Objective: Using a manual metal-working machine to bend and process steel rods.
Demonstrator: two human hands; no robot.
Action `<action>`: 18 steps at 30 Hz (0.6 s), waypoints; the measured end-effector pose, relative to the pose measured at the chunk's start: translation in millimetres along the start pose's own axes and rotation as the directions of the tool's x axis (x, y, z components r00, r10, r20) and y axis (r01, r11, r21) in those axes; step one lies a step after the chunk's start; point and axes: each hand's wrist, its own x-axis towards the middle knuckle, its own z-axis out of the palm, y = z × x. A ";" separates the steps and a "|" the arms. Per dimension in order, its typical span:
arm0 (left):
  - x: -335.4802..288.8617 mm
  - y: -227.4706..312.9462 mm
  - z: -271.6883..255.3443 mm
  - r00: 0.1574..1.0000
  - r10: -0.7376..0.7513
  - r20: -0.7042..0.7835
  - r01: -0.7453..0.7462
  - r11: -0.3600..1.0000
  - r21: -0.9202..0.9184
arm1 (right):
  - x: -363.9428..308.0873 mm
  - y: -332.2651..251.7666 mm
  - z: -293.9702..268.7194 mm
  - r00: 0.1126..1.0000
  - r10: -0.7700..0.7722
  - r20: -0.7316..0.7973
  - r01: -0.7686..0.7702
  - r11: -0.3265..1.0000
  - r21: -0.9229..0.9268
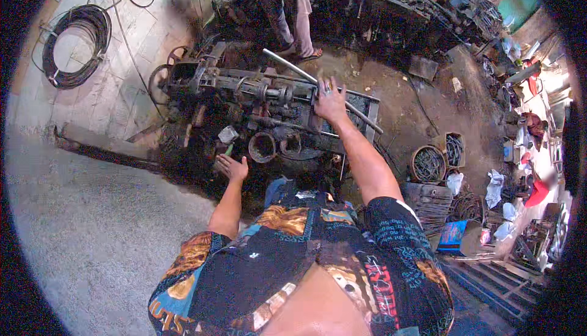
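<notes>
A greasy dark metal machine (244, 85) with a wheel at its left end lies across the space in front of me. My right hand (330, 102) is closed over a long pale metal rod (287, 65), which slants across the machine's right part; the palm hides its middle stretch. Lower left, my left hand (232, 168) is held out with its fingers apart and nothing in it. Just beyond its fingertips is a small green piece (229, 150), and past that a whitish block (228, 134). A round open container (263, 147) stands right of that hand.
A black cable coil (76, 45) lies on pale tiles at far left. Another person (301, 18) stands behind the machine. At right are a round tub of metal pieces (428, 163), a box (454, 149) and stacked rods (428, 200). A cluttered bench (391, 6) runs along the back.
</notes>
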 end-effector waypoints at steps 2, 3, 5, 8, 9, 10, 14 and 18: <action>-1.0 -0.8 1.2 1.000 0.015 -0.018 -0.016 1.000 -0.022 | 1.4 0.8 4.8 1.000 0.002 0.007 -0.002 1.000 -0.013; 0.1 -2.1 2.7 0.999 0.030 -0.039 -0.032 0.999 -0.044 | 2.2 0.5 4.7 1.000 0.004 0.012 -0.004 1.000 -0.025; 1.8 -4.5 5.0 1.000 0.015 -0.023 -0.016 0.999 -0.050 | 0.3 -1.2 -3.7 1.000 0.012 0.011 -0.012 1.000 0.017; 3.9 -8.3 7.5 1.000 -0.008 -0.014 0.007 0.998 -0.057 | -0.4 -3.3 -9.1 1.000 0.016 0.022 -0.017 0.999 0.051; 4.3 -9.3 8.6 1.000 -0.014 -0.023 0.013 0.998 -0.057 | -0.7 -2.9 -9.5 0.999 0.015 0.032 -0.016 0.999 0.043; 4.0 -10.3 10.0 1.000 -0.015 -0.022 0.013 0.998 -0.057 | -1.1 -2.7 -9.9 0.999 0.014 0.033 -0.016 0.999 0.043; 5.7 -5.3 5.9 0.999 0.020 -0.027 -0.021 0.999 -0.048 | 0.6 -1.9 -8.4 0.999 0.032 0.037 -0.033 0.998 0.044; 6.8 -10.7 9.7 0.993 0.063 -0.098 -0.070 0.996 -0.063 | 1.0 -3.1 -10.0 0.999 0.039 0.020 -0.040 0.998 0.055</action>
